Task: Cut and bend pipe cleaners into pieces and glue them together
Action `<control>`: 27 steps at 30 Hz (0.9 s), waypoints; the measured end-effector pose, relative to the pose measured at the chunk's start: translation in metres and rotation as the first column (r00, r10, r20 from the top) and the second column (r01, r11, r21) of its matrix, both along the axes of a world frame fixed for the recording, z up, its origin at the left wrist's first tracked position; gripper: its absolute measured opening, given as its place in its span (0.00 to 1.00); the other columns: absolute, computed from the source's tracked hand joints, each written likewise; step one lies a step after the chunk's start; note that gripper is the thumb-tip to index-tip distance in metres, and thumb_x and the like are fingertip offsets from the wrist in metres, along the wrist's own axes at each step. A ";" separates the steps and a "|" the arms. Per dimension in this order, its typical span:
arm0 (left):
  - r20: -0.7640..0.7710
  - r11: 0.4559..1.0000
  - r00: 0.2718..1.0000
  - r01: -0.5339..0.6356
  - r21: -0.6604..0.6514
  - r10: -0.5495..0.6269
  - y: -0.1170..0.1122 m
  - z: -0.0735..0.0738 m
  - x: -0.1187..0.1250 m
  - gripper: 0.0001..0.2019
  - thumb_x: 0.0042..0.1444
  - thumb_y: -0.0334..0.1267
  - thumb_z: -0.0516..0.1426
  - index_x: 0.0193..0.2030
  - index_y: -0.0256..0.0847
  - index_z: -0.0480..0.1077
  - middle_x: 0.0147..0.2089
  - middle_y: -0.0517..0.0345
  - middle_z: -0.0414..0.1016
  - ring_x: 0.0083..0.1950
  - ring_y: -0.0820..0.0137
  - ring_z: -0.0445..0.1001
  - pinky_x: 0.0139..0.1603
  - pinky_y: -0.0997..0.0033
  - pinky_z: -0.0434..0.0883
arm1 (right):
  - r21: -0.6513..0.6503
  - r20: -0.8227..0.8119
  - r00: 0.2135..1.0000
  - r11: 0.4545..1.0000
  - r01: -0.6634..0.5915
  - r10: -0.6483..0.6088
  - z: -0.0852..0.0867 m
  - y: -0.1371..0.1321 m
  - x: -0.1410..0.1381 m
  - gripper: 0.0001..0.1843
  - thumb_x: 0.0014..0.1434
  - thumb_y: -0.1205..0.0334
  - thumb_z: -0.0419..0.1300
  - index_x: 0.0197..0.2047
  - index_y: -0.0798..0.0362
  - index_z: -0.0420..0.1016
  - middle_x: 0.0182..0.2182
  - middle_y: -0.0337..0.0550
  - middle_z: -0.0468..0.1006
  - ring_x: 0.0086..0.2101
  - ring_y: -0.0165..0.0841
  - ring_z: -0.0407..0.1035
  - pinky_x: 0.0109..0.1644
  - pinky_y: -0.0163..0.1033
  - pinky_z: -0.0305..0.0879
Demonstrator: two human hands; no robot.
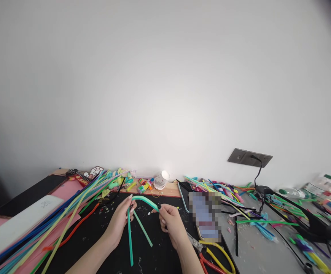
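My left hand (120, 220) and my right hand (169, 222) both pinch a teal pipe cleaner (142, 200) that arches between them above a black mat (102, 243). From my left fingers a teal length (129, 239) hangs straight down toward me. A second teal length (143, 229) slants down to the right between my hands. Both hands are closed around the stem, fingertips at its bent top.
Long coloured pipe cleaners (68, 217) fan out at the left over pink sheets. A white paper cup (161, 180) lies on its side by the wall. A phone (204, 219), red-and-yellow pliers (211, 255), more pipe cleaners (219, 188) and a black cable (258, 175) crowd the right.
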State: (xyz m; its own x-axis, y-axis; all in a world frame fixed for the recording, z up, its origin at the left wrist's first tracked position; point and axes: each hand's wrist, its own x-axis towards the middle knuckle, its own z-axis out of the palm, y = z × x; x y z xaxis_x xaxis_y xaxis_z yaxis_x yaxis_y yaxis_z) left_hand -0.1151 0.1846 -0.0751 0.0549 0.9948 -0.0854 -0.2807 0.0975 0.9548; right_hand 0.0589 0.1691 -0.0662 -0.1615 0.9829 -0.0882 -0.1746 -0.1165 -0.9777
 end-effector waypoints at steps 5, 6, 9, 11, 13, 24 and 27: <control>-0.252 0.986 0.958 0.154 0.058 -0.135 -0.001 0.004 0.001 0.20 0.53 0.55 0.46 0.28 0.40 0.65 0.26 0.64 0.59 0.20 0.78 0.52 0.19 0.79 0.51 | 0.068 -0.073 0.980 0.979 0.191 -0.186 -0.003 0.005 0.003 0.16 0.55 0.55 0.54 0.21 0.54 0.62 0.13 0.28 0.52 0.13 0.19 0.41 0.15 0.28 0.35; -0.253 0.979 0.952 0.192 0.063 -0.170 -0.001 0.005 0.002 0.20 0.53 0.55 0.46 0.31 0.39 0.67 0.26 0.64 0.60 0.19 0.78 0.51 0.18 0.79 0.50 | 0.077 -0.088 0.973 0.973 0.218 -0.211 -0.003 0.005 0.004 0.16 0.55 0.55 0.54 0.20 0.54 0.60 0.13 0.28 0.52 0.14 0.19 0.41 0.15 0.29 0.36; -0.216 0.964 0.945 0.262 0.051 -0.245 0.000 0.006 0.003 0.20 0.52 0.54 0.49 0.37 0.39 0.68 0.28 0.64 0.60 0.17 0.81 0.50 0.17 0.79 0.49 | 0.104 -0.133 0.953 0.952 0.286 -0.272 -0.002 0.005 0.005 0.14 0.55 0.55 0.54 0.22 0.53 0.60 0.14 0.29 0.54 0.14 0.21 0.43 0.16 0.29 0.39; -0.177 0.960 0.948 0.276 0.046 -0.264 -0.001 0.008 0.003 0.19 0.52 0.52 0.51 0.39 0.38 0.68 0.27 0.64 0.61 0.17 0.82 0.49 0.17 0.80 0.49 | 0.120 -0.162 0.943 0.942 0.312 -0.292 0.001 0.004 0.005 0.12 0.55 0.54 0.54 0.26 0.52 0.62 0.15 0.29 0.55 0.15 0.21 0.45 0.16 0.29 0.41; -0.099 0.961 0.959 0.270 0.058 -0.264 -0.003 0.011 0.003 0.18 0.52 0.51 0.52 0.40 0.38 0.68 0.27 0.64 0.61 0.18 0.82 0.52 0.18 0.80 0.52 | 0.128 -0.181 0.941 0.942 0.311 -0.286 0.005 0.002 0.005 0.11 0.55 0.54 0.54 0.28 0.52 0.62 0.16 0.30 0.55 0.16 0.22 0.46 0.17 0.28 0.44; -0.213 0.977 0.957 0.211 0.036 -0.199 0.002 -0.001 0.002 0.16 0.53 0.50 0.49 0.38 0.39 0.64 0.32 0.57 0.68 0.27 0.70 0.68 0.27 0.73 0.65 | 0.086 0.031 0.989 0.986 0.142 -0.145 0.000 0.003 -0.002 0.09 0.54 0.57 0.53 0.34 0.54 0.63 0.13 0.29 0.60 0.13 0.21 0.45 0.15 0.28 0.38; -0.487 0.973 0.873 0.113 0.201 -0.001 0.004 -0.003 -0.005 0.14 0.55 0.48 0.47 0.41 0.41 0.65 0.31 0.56 0.70 0.32 0.65 0.69 0.34 0.68 0.64 | 0.120 0.103 0.980 0.980 0.158 -0.171 -0.002 0.003 -0.001 0.07 0.54 0.58 0.51 0.32 0.53 0.61 0.14 0.30 0.62 0.14 0.22 0.46 0.16 0.28 0.40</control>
State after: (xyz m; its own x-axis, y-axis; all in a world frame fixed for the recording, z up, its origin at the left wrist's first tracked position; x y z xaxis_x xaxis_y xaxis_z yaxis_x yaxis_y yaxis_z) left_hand -0.1198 0.1890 -0.0783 0.1200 0.9876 0.1009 0.2183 -0.1255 0.9678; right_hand 0.0577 0.1724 -0.0678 0.0078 0.9999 0.0143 -0.0708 0.0148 -0.9974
